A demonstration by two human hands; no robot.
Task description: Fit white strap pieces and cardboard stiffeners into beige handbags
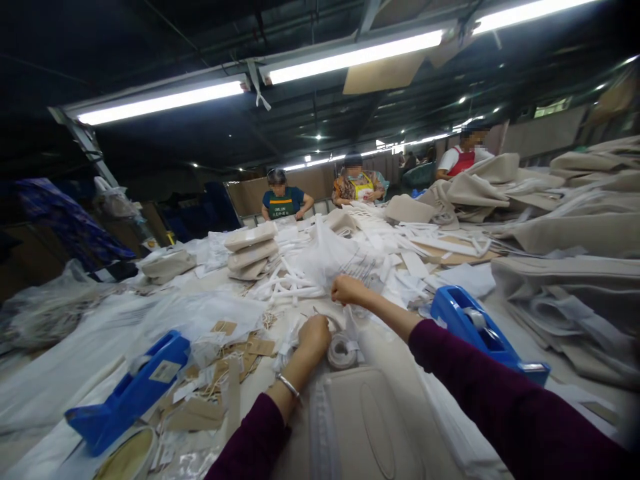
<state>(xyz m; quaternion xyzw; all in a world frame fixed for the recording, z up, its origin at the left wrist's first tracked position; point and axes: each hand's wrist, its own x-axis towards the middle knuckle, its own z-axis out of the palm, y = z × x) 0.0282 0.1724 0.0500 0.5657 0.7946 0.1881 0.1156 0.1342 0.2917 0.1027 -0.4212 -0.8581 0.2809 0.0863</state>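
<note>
My left hand (314, 335), with a silver bangle at the wrist, is closed low over the work surface. Whatever its fingers hold is hidden. Further forward and to the right, my right hand (349, 291) is raised with its fingers curled together; what they grip is too small to make out. Just behind it lies a clear plastic bag (327, 250) with printed text. A white roll of strip (343, 351) sits beside my left hand. Nearest to me is a flat beige fabric piece (373, 423) with an oval outline.
Blue tape dispensers stand at left (135, 393) and right (483, 327). Brown cardboard tags (197, 413) with strings are scattered at left. White strips (295, 283) and stacked beige pieces (253, 250) lie ahead. Beige piles (570, 293) rise at right. Several people work across the table.
</note>
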